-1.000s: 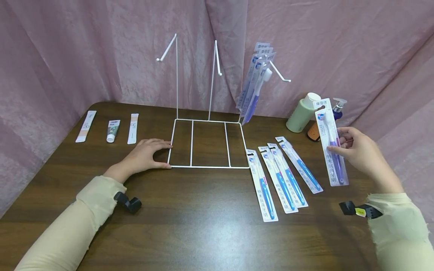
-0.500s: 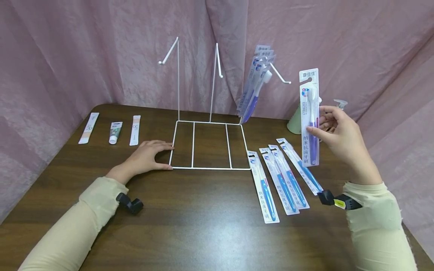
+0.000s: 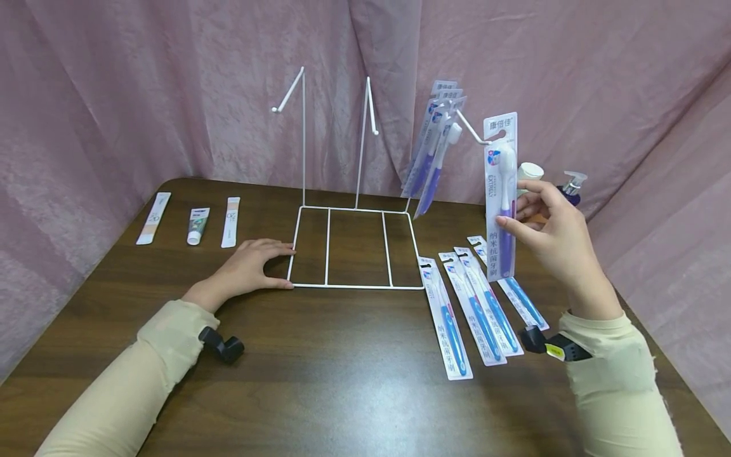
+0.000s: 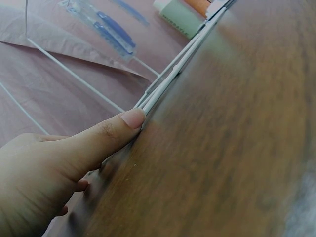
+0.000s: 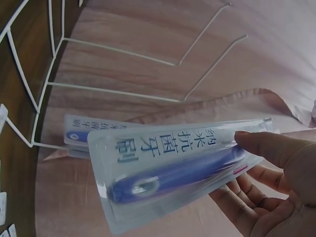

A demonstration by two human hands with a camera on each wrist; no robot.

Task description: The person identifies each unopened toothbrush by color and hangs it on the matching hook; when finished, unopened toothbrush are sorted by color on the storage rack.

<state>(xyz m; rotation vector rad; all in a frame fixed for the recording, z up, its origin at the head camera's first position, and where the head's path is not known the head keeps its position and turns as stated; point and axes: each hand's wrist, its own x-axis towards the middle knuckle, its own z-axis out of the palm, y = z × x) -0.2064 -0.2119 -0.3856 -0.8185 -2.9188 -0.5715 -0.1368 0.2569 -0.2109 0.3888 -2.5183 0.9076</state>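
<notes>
In the head view my right hand (image 3: pixel 551 222) pinches a packaged purple toothbrush (image 3: pixel 501 197) by its right edge, thumb in front. The pack is upright, its hang hole close to the tip of the rack's right hook (image 3: pixel 473 127); whether they touch I cannot tell. Several purple toothbrush packs (image 3: pixel 431 143) hang further back on that hook. My left hand (image 3: pixel 245 270) rests at the left side of the white wire rack (image 3: pixel 356 287), thumb at the front corner and fingertips at the side bar. In the left wrist view the straight thumb (image 4: pixel 106 140) touches the wire.
Several blue toothbrush packs (image 3: pixel 445 320) lie on the table right of the rack. A green bottle with white cap (image 3: pixel 530 171) and a pump bottle (image 3: pixel 571 187) stand behind the right hand. Two flat sachets and a small tube (image 3: pixel 197 225) lie at the left. The rack's left hook (image 3: pixel 288 90) and middle hook (image 3: pixel 372 106) are bare.
My right hand has carried the purple toothbrush pack leftward and up, from beside the bottles to the right hook's tip. The left hand stays at the rack.
</notes>
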